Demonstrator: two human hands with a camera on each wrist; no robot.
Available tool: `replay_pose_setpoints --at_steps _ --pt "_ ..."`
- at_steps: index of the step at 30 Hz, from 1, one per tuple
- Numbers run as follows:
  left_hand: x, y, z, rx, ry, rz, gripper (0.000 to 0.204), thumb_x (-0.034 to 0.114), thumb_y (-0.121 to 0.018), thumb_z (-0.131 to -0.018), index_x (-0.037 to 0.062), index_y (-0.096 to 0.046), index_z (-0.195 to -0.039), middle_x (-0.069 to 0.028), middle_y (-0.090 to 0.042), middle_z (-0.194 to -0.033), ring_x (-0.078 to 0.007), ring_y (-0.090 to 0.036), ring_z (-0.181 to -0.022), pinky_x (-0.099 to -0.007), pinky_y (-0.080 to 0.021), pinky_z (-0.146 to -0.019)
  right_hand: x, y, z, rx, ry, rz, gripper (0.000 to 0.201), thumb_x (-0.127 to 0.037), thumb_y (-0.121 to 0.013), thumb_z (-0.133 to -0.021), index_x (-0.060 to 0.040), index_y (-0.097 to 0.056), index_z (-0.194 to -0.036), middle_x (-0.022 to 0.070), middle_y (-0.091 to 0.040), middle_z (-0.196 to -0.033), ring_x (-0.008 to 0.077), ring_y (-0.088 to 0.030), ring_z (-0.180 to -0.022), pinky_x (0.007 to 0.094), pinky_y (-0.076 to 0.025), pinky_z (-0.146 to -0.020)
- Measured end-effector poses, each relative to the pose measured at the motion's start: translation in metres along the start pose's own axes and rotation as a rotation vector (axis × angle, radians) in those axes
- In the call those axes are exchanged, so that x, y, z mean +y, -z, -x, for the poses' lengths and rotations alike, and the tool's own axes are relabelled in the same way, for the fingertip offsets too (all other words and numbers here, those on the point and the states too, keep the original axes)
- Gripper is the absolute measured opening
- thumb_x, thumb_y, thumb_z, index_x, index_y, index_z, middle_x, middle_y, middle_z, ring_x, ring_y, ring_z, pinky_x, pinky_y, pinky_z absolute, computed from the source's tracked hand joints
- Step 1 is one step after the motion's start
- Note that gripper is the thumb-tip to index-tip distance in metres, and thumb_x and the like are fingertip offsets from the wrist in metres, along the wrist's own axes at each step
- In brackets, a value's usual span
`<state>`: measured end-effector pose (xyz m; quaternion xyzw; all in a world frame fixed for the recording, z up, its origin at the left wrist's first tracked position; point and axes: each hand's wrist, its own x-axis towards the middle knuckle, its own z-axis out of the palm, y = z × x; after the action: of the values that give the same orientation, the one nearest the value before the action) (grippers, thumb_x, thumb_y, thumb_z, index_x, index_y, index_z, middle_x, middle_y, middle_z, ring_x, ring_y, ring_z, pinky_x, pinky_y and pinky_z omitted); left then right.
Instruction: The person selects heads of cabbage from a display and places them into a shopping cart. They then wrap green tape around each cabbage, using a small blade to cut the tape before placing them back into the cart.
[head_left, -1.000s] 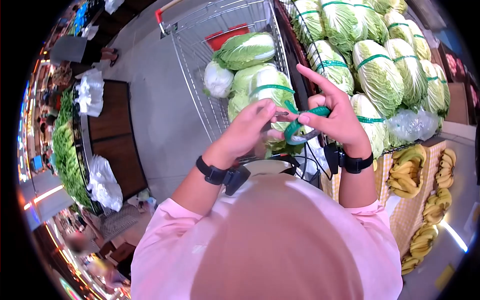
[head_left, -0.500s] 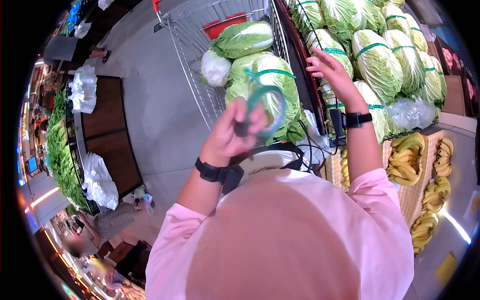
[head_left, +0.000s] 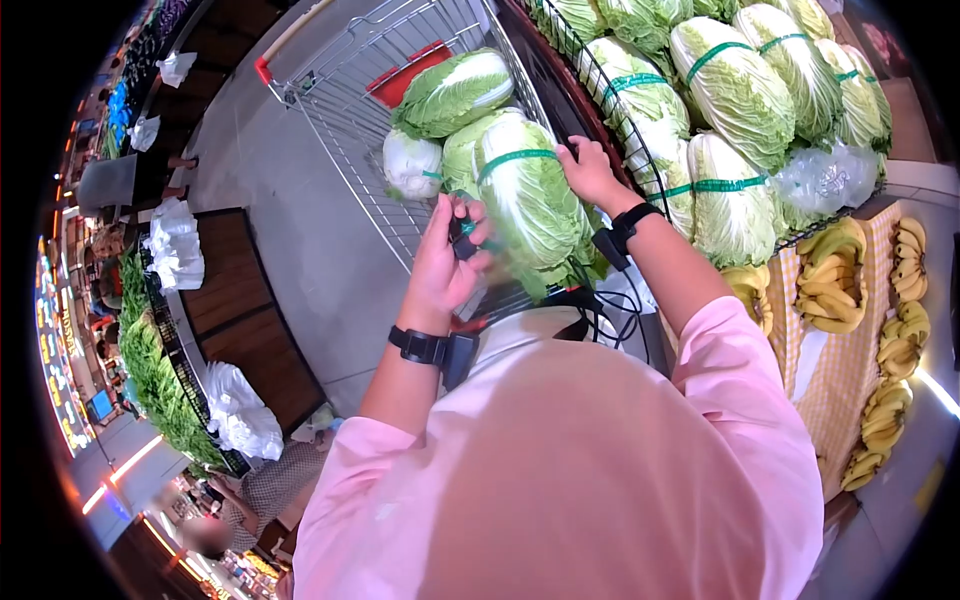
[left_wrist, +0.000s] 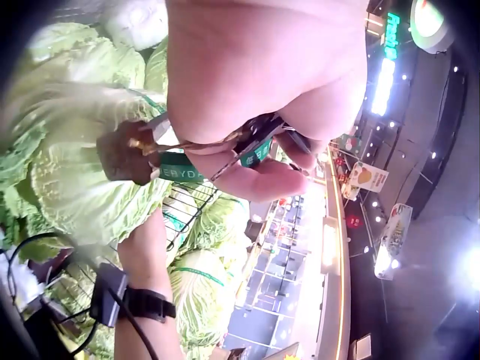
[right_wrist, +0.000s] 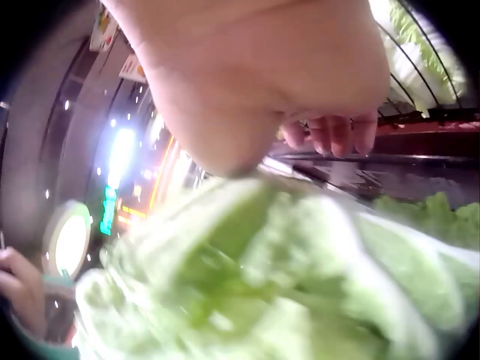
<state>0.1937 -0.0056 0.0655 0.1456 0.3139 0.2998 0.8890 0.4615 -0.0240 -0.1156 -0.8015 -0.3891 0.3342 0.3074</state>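
Beside the shopping cart, the raised left hand pinches a small dark tool and green tape; only the left wrist view shows the tape's lettering. The right hand, fingers loosely spread, rests on the banded cabbage in the cart.

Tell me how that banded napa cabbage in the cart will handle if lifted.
The napa cabbage looks bulky and dense, so probably heavy. Its loose outer leaves may tear or slip under the right hand. The green band likely keeps it together.
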Motion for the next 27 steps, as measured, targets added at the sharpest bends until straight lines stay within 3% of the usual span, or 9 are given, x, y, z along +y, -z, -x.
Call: replay_pose_setpoints --at_steps 3,8,12,18,20,22,23,26,27 --pt "0.007 0.002 -0.012 0.058 -0.011 -0.040 0.029 0.043 -0.048 -0.110 0.0158 -0.051 -0.100 0.0003 -0.052 -0.097 -0.0103 -0.050 -0.078 -0.0225 -0.040 -0.054 0.034 -0.006 -0.001 -0.016 -0.045 0.040 0.049 -0.019 -0.060 -0.089 -0.0042 -0.056 -0.136 0.0288 -0.057 -0.130 0.0441 -0.057 -0.123 0.0488 -0.046 -0.106" --pt "0.018 0.037 -0.049 0.387 -0.133 -0.110 0.028 0.043 -0.052 -0.108 0.0158 -0.052 -0.102 0.0019 -0.053 -0.092 -0.0089 -0.052 -0.073 -0.0227 -0.042 -0.052 0.009 0.006 -0.002 0.083 0.071 -0.288 0.053 -0.036 -0.062 -0.101 0.0027 -0.052 -0.135 0.0257 -0.058 -0.119 0.0391 -0.061 -0.105 0.0417 -0.049 -0.097" --pt "0.015 0.056 -0.080 0.610 -0.161 -0.370 0.028 0.041 -0.053 -0.108 0.0153 -0.053 -0.097 0.0034 -0.052 -0.082 -0.0084 -0.051 -0.068 -0.0225 -0.045 -0.051 0.037 -0.007 -0.004 -0.072 0.113 0.054 0.046 -0.016 -0.056 -0.094 0.0049 -0.053 -0.135 0.0312 -0.063 -0.122 0.0462 -0.061 -0.118 0.0473 -0.047 -0.104" --pt "-0.024 0.102 -0.119 0.781 -0.319 -0.847 0.038 0.039 -0.060 -0.104 0.0013 -0.066 -0.098 -0.0048 -0.061 -0.078 -0.0124 -0.057 -0.072 -0.0306 -0.050 -0.062 -0.039 0.030 0.000 -0.062 -0.029 -0.211 0.068 -0.045 -0.062 -0.099 0.0093 -0.049 -0.139 0.0263 -0.067 -0.120 0.0381 -0.066 -0.113 0.0437 -0.050 -0.100" --pt "-0.046 0.129 -0.140 0.803 -0.563 -0.980 0.039 0.036 -0.061 -0.103 -0.0018 -0.065 -0.091 -0.0069 -0.061 -0.073 -0.0166 -0.057 -0.068 -0.0351 -0.049 -0.065 -0.018 0.005 -0.017 -0.109 -0.020 -0.075 0.082 -0.059 -0.055 -0.100 0.0091 -0.044 -0.144 0.0310 -0.060 -0.131 0.0399 -0.058 -0.125 0.0442 -0.044 -0.107" --pt "-0.052 0.121 -0.142 0.802 -0.497 -0.944 0.040 0.034 -0.062 -0.102 -0.0040 -0.066 -0.090 -0.0104 -0.065 -0.076 -0.0188 -0.058 -0.071 -0.0356 -0.048 -0.072 -0.007 -0.009 -0.021 -0.254 -0.084 -0.003 0.084 -0.061 -0.052 -0.100 0.0094 -0.043 -0.146 0.0343 -0.056 -0.136 0.0416 -0.054 -0.129 0.0441 -0.041 -0.110" --pt "-0.054 0.119 -0.142 0.794 -0.478 -0.957 0.040 0.034 -0.062 -0.103 -0.0041 -0.067 -0.092 -0.0098 -0.066 -0.079 -0.0180 -0.058 -0.073 -0.0344 -0.048 -0.072 -0.015 0.002 -0.017 -0.453 -0.223 -0.162 0.077 -0.060 -0.046 -0.103 0.0063 -0.047 -0.143 0.0323 -0.057 -0.138 0.0458 -0.057 -0.124 0.0472 -0.043 -0.107" --pt "-0.059 0.123 -0.145 0.821 -0.461 -1.004 0.041 0.035 -0.062 -0.103 -0.0049 -0.069 -0.093 -0.0118 -0.069 -0.080 -0.0175 -0.059 -0.075 -0.0338 -0.048 -0.073 0.018 0.015 -0.030 -0.293 -0.029 0.017 0.064 -0.054 -0.043 -0.106 0.0017 -0.056 -0.135 0.0244 -0.065 -0.129 0.0465 -0.062 -0.113 0.0507 -0.045 -0.102" --pt "-0.058 0.122 -0.145 0.826 -0.451 -1.004 0.041 0.035 -0.062 -0.103 -0.0049 -0.069 -0.093 -0.0122 -0.069 -0.081 -0.0176 -0.059 -0.075 -0.0341 -0.048 -0.073 0.026 0.014 -0.028 -0.203 -0.018 0.052 0.055 -0.048 -0.039 -0.109 -0.0013 -0.062 -0.126 0.0158 -0.071 -0.115 0.0390 -0.067 -0.101 0.0501 -0.050 -0.092"
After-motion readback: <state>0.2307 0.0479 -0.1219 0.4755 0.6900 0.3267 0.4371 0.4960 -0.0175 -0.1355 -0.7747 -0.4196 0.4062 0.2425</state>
